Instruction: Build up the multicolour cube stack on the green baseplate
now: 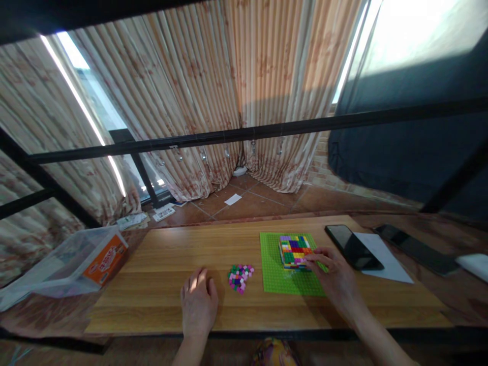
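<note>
A green studded baseplate (274, 279) lies on the wooden table, right of the middle. On it stands a low block built of many-coloured toy bricks (293, 249). My right hand (335, 277) reaches in from the right, thumb and fingertips pinched on a toy brick at the block's front right corner. The fingers partly cover this brick, and I cannot tell whether it is joined to the others. Left of the baseplate is a loose pile of small pink, purple, green and white bricks (239, 277). My left hand (199, 300) rests on the tabletop left of that pile, fingers loosely bent and apart, holding nothing.
A black phone (353, 246) lies right of the baseplate, partly over a white paper sheet (396, 264). Farther right is another dark flat object (415, 249). A clear plastic bin (68, 254) with an orange label stands left of the table (152, 284). A black metal bar (244, 134) crosses beyond it.
</note>
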Demonstrator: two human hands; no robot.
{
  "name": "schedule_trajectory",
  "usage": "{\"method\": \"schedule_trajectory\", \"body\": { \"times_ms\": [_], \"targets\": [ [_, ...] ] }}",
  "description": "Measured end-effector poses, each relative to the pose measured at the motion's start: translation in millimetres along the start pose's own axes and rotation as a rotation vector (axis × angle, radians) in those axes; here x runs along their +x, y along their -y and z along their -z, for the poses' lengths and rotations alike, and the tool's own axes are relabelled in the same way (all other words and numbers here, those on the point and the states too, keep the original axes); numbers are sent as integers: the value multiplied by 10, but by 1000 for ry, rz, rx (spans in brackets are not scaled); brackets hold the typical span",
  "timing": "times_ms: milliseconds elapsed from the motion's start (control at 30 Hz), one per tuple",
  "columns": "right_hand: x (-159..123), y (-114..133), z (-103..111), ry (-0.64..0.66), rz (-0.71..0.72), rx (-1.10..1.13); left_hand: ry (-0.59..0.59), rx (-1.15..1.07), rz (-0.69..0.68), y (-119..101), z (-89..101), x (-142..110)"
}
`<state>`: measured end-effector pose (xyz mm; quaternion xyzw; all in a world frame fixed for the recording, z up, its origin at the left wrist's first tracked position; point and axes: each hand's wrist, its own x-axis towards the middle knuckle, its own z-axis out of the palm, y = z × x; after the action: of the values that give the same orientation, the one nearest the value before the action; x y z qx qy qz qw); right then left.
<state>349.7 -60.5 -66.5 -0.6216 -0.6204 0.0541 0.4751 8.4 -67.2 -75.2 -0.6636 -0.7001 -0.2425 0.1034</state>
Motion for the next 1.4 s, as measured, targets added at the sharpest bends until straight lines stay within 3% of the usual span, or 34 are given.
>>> {"method": "schedule_trajectory", "body": {
  "times_ms": [300, 867, 1033, 1133, 1300, 1400],
  "targets": [
    [-26, -37, -60, -46, -73, 172, -2, -10, -9, 6, -12, -5],
    [-10, 36, 41, -17, 72, -83, 38, -27, 32, -57, 54, -20],
    [-41, 228, 66, -63, 120, -123, 47, -49, 79, -88, 63, -35],
    [-119, 482, -83, 3, 155, -61, 58, -58, 91, -102, 71, -41],
    [-224, 876, -558, 367, 238, -16, 62, -79, 104, -104, 65, -46],
    [-184, 967, -806, 430, 243, -43, 64, -92, 110, -100, 55, -55]
  ]
}}
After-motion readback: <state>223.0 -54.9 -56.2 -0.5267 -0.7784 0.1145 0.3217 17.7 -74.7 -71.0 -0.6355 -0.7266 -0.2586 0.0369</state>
